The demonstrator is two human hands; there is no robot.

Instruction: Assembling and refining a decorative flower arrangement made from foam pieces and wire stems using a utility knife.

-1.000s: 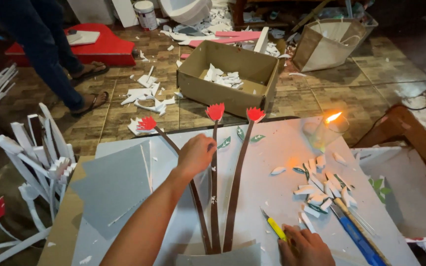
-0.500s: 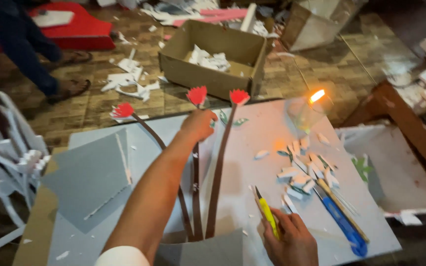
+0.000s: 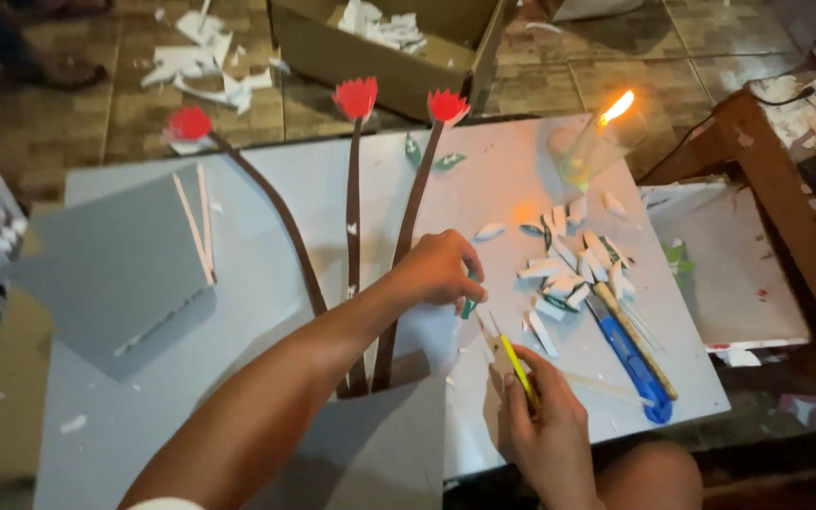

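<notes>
My left hand (image 3: pixel 438 269) hovers over a light grey board (image 3: pixel 266 274), its fingers pinched on a small green leaf cut-out (image 3: pixel 467 307). My right hand (image 3: pixel 545 430) rests at the board's near edge and grips a yellow tool (image 3: pixel 519 368) pointing up toward the left hand. Three brown stems with red flower heads (image 3: pixel 356 97) lie on the board, rising from a grey pot shape (image 3: pixel 370 444). A heap of white and green leaf pieces (image 3: pixel 573 269) lies just right of my left hand.
A lit candle in a glass (image 3: pixel 597 142) stands at the board's far right. A blue cutter (image 3: pixel 630 364) and sticks lie near the leaf heap. A grey sheet (image 3: pixel 110 269) lies left. A cardboard box (image 3: pixel 389 47) and paper scraps sit on the tiled floor beyond.
My left hand has drawn back from the stems toward the right and now pinches a green leaf piece near the yellow tool. The view has tilted down and closer to the board.
</notes>
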